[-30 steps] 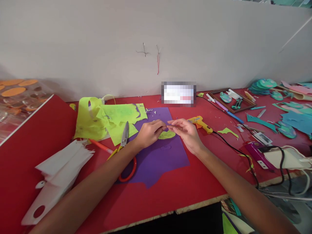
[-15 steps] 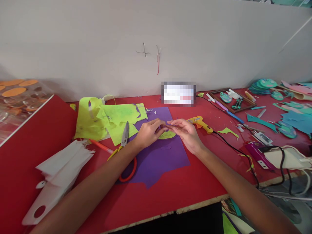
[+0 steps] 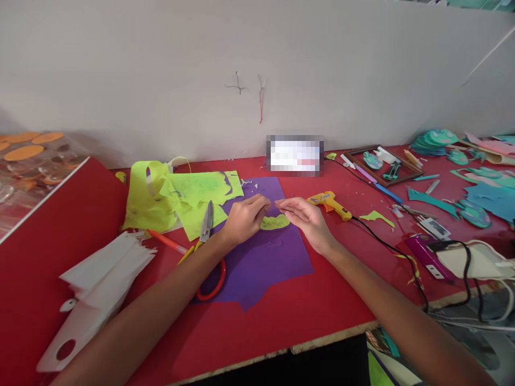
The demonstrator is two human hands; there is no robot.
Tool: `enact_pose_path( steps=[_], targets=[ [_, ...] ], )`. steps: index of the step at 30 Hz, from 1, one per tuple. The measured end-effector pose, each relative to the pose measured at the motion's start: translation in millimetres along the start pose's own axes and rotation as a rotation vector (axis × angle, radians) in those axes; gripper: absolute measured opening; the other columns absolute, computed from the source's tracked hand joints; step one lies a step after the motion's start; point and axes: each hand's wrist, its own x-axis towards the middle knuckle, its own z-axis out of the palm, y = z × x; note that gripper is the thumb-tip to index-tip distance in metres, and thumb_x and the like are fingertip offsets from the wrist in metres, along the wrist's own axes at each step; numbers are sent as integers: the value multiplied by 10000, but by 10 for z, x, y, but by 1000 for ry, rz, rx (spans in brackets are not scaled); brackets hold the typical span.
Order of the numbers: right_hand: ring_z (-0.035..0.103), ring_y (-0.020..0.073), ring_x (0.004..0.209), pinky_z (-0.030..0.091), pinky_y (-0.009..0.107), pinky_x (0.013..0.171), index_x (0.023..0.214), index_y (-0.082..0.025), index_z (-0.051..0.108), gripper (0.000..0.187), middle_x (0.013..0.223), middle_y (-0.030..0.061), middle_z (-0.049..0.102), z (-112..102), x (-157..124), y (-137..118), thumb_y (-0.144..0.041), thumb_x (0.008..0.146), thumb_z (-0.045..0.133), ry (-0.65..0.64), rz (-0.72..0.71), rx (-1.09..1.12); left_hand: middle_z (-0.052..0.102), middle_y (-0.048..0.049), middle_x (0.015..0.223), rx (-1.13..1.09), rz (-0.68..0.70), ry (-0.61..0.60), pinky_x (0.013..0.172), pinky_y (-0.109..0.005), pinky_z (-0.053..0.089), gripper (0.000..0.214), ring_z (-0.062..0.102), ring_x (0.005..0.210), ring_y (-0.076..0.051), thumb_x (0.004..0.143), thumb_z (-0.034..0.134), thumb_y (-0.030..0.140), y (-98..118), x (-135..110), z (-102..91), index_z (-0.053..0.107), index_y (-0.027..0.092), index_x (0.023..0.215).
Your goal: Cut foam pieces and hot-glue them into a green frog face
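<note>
My left hand point(image 3: 246, 219) is closed, its thumb and fingertips drawn together just above a purple felt-like sheet point(image 3: 265, 268). Facing it across a small gap, my right hand point(image 3: 304, 221) has its thumb and fingertips pressed together. Whatever either pinch holds is too small or hidden to make out. Below and between the hands lies a curved yellow-green cut piece point(image 3: 275, 223) on the purple sheet. Scissors point(image 3: 206, 222) with red and yellow handles rest beside my left wrist, partly covered by the forearm. A yellow glue gun point(image 3: 332, 205) lies just right of my right hand.
Yellow-green sheets point(image 3: 197, 187) and white scraps point(image 3: 108, 273) lie on the left. Along the right are a brown tray point(image 3: 406, 174), teal cut pieces point(image 3: 475, 213), a magenta power block point(image 3: 428, 257) and cables. A blurred screen point(image 3: 295, 155) stands against the wall.
My hands have moved slightly apart, opening a gap between the fingertips. The thin purple strip seen between them before is no longer visible there, and more of the yellow-green piece shows.
</note>
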Motion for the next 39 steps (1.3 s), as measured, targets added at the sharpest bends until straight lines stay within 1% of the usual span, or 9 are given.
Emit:
enact_pose_path(
  steps=[4, 8, 13, 18, 21, 24, 28, 35, 39],
  targets=[
    [570, 256, 1264, 434, 515, 1118, 1148, -308, 706, 238, 1282, 51, 673, -21, -11, 25, -299, 992, 528, -30, -207, -494, 643, -29, 802, 3, -189, 13, 635, -275, 358, 155, 543, 683, -151, 959, 462, 215, -94, 40, 15, 586, 184, 869],
    [529, 258, 1294, 436, 520, 1105, 1211, -326, 688, 304, 1310, 45, 650, -23, -15, 76, -246, 1005, 479, -78, -325, -686, 590, -11, 658, 53, -320, -123, 571, -276, 284, 365, 494, 589, -151, 991, 457, 404, -191, 79, 41, 569, 196, 713],
    [575, 264, 1212, 449, 525, 1082, 1170, -316, 684, 279, 1245, 57, 668, -74, -2, 79, -236, 1003, 474, 26, -307, -713, 640, -27, 858, 61, -189, -277, 592, -273, 337, 375, 545, 686, -159, 855, 630, 581, -203, 74, 9, 618, 207, 875],
    [586, 268, 1192, 452, 509, 1072, 1133, -300, 685, 252, 1222, 63, 678, -82, 4, 55, -240, 1000, 480, 35, -297, -700, 583, -18, 857, 54, -141, -387, 651, -287, 356, 389, 527, 752, -175, 755, 740, 542, -192, 76, -26, 574, 197, 826],
    [591, 268, 1193, 453, 501, 1071, 1133, -300, 684, 240, 1221, 61, 681, -69, 5, 52, -261, 1001, 487, 38, -286, -672, 585, -7, 845, -9, -148, -366, 672, -282, 356, 309, 517, 757, -166, 785, 727, 442, -166, 78, 11, 548, 195, 828],
    [599, 264, 1193, 463, 484, 1060, 1168, -301, 665, 226, 1227, 62, 680, -76, 11, 71, -307, 996, 518, 67, -255, -631, 603, 12, 821, -193, -181, -337, 646, -262, 371, 183, 504, 691, -134, 834, 662, 334, -110, 74, 55, 553, 198, 889],
    [648, 259, 1078, 519, 436, 953, 1195, -287, 642, 273, 1183, 66, 696, -100, 27, 129, -397, 947, 612, 101, -161, -525, 638, 1, 862, -361, -188, -233, 676, -255, 418, 108, 540, 724, -128, 868, 620, 262, -32, 72, 67, 583, 195, 944],
    [632, 248, 808, 472, 368, 729, 874, -251, 685, 182, 851, 49, 710, -88, 31, 157, -421, 916, 636, 83, -117, -634, 653, -23, 894, -391, -109, -116, 711, -259, 446, 72, 569, 766, -130, 903, 627, 230, 14, 77, 35, 626, 174, 948],
    [608, 235, 779, 449, 350, 702, 829, -247, 670, 187, 804, 42, 691, -78, 30, 139, -397, 928, 617, 71, -147, -663, 661, -26, 878, -357, -69, -111, 730, -271, 454, 68, 578, 766, -133, 916, 626, 236, 32, 79, 23, 645, 171, 926]
  ],
)
